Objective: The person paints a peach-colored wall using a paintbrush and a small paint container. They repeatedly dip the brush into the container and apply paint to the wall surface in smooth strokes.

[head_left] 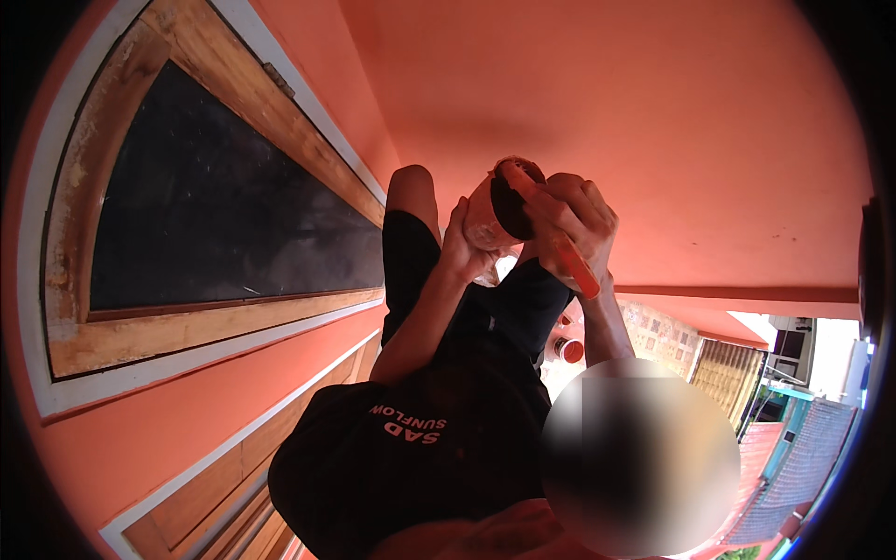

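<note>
My left hand (459, 245) is wrapped round the side of a paint can (483, 217), which is tilted with its dark opening toward the right. Red-orange paint smears its outside and rim. In my right hand (574, 219) is a paintbrush (581, 269) coated in the same red-orange. One end of the brush lies against the can's rim and opening, while the other sticks out below my fist. I cannot make out its bristles. Both hands are close together in front of my bent knees.
A red-orange wall (635, 121) stands close ahead. To the left is a wood-framed dark panel (233, 205) with a pale border. A small container of red paint (569, 351) is on the patterned tile floor (658, 336) at right. A blurred round patch hides the lower right.
</note>
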The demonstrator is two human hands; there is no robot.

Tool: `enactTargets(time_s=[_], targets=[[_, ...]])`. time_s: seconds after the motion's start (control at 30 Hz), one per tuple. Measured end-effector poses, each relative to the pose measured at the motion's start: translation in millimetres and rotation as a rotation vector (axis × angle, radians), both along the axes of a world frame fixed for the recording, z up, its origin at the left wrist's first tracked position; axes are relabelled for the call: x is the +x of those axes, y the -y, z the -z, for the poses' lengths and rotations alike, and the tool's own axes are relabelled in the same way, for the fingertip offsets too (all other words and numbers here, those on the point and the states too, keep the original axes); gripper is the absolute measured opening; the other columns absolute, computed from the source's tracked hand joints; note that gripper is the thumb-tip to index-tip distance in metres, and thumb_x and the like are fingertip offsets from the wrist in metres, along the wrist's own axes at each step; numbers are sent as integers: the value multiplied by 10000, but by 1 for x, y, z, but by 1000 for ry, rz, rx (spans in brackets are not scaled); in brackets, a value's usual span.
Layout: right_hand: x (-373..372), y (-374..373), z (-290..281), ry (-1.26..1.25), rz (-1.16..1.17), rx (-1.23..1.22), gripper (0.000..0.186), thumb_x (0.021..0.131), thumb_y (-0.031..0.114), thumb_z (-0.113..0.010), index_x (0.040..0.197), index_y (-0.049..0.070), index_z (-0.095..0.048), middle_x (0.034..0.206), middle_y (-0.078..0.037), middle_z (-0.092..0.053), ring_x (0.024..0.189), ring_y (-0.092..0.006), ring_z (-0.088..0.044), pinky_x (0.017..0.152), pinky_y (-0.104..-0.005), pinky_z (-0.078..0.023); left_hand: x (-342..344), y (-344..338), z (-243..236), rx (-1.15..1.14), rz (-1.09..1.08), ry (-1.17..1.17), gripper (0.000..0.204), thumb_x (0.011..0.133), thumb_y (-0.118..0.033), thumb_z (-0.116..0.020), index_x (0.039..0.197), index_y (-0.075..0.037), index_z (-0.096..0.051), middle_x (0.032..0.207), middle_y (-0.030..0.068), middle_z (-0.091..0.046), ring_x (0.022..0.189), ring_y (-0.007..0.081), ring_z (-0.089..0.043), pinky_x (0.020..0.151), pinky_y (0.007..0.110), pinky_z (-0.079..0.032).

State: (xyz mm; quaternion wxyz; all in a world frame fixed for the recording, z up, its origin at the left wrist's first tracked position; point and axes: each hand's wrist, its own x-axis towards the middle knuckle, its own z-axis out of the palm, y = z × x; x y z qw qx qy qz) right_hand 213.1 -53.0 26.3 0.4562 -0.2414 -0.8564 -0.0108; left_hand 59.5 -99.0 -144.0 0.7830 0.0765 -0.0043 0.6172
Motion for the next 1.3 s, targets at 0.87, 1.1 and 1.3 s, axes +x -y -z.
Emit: enactTargets(time_s=[0.87,1.1,1.3], targets=[[-7,-8,-3,-1278,-343,-1230,178,931,36,-670,1089,-36,-633,1067,-110,-681,1040,-180,-629,907,-339,-489,-16,-6,-9,-258,-141,-46,752,972,-738,-410,1477,-186,-484,1379,126,-599,1150,336,-646,578,351,-524],[-7,-19,21,-1207,-335,-1387,259,980,250,-657,1184,107,-588,1053,-21,-644,913,-125,-582,728,-307,-458,-26,-17,-3,-174,-138,-41,734,968,-748,-407,1446,-202,-519,1338,99,-624,1087,321,-650,607,365,-524],[-14,-27,14,-1214,-388,-1422,303,942,253,-705,1159,96,-564,1077,-58,-630,846,-168,-609,665,-339,-491,-41,-32,-22,-140,-139,-57,671,989,-700,-463,1414,-184,-531,1296,77,-638,1021,250,-660,715,390,-564]])
